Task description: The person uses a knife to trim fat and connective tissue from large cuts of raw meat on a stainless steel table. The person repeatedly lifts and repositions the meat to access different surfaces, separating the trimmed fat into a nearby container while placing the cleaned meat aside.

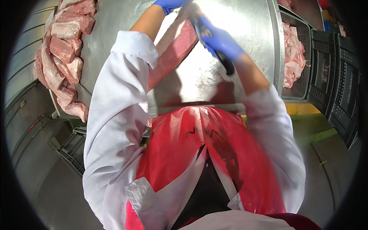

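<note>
A long strip of pink raw meat (174,53) lies slantwise on the metal table in front of me. My right hand (223,40), in a blue glove, is closed around the black handle of a knife (226,64). Motion smears the knife, and its blade end is against or just above the right side of the meat, near the far end. At the top edge of the picture is my left hand (169,4), also blue-gloved, beside the far end of the strip. The frame cuts it off, so its fingers do not show clearly.
Several pieces of raw meat (65,50) are piled along the left of the metal table (119,15). To the right, beyond the table's raised rim (276,50), a dark crate (303,92) holds pale meat trimmings (293,57). More black crates (337,73) stand farther right.
</note>
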Demonstrator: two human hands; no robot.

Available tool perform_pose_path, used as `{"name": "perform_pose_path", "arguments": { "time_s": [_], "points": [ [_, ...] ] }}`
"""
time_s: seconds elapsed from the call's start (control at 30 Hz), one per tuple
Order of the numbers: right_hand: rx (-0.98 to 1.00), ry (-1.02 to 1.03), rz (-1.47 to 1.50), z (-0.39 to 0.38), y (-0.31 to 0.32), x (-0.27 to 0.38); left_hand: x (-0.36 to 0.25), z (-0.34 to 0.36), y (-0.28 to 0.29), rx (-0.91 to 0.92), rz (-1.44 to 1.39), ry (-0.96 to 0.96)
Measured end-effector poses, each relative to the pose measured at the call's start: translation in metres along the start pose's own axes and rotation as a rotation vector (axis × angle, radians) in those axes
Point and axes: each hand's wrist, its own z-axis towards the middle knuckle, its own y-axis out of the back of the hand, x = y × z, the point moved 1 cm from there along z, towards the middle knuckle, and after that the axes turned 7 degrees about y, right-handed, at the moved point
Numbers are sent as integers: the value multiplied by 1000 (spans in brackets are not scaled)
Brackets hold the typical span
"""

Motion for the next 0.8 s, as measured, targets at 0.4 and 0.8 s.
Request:
{"name": "perform_pose_path", "arguments": {
  "time_s": [0.4,0.8],
  "points": [
    [4,-58,-157,25,-30,14,-12,-10,17,272,-524,157],
    [129,-21,-339,-11,-51,20,45,-21,66,384,-987,-16]
  ]
}}
